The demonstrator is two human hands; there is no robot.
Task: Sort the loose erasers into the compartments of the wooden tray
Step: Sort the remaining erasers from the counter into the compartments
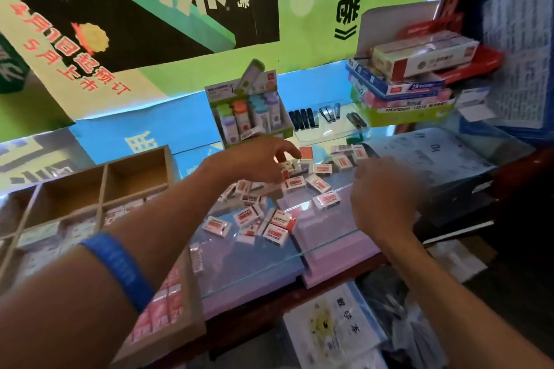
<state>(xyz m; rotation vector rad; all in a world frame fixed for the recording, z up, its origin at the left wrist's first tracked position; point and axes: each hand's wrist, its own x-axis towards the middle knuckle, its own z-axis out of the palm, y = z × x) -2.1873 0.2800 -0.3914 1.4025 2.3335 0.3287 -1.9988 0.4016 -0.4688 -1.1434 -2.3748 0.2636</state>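
Several loose white-and-red erasers [271, 220] lie scattered on the glass counter [323, 240] in the middle of the view. The wooden tray [102, 186] stands at the left; its far compartments are bare wood, its nearer ones hold packed erasers [163, 305]. My left hand [257, 159] reaches over the far part of the pile with fingers spread and slightly bent, holding nothing that I can see. My right hand [383, 198] hovers to the right of the pile, back toward me, fingers loosely curled; what is under its palm is hidden.
A display box of correction tapes [251, 114] stands behind the pile. Stacked stationery boxes [401, 84] sit at the back right above a clear tray of clips [326, 120]. A dark blue box [434, 165] borders the pile on the right. The counter's front edge runs near me.
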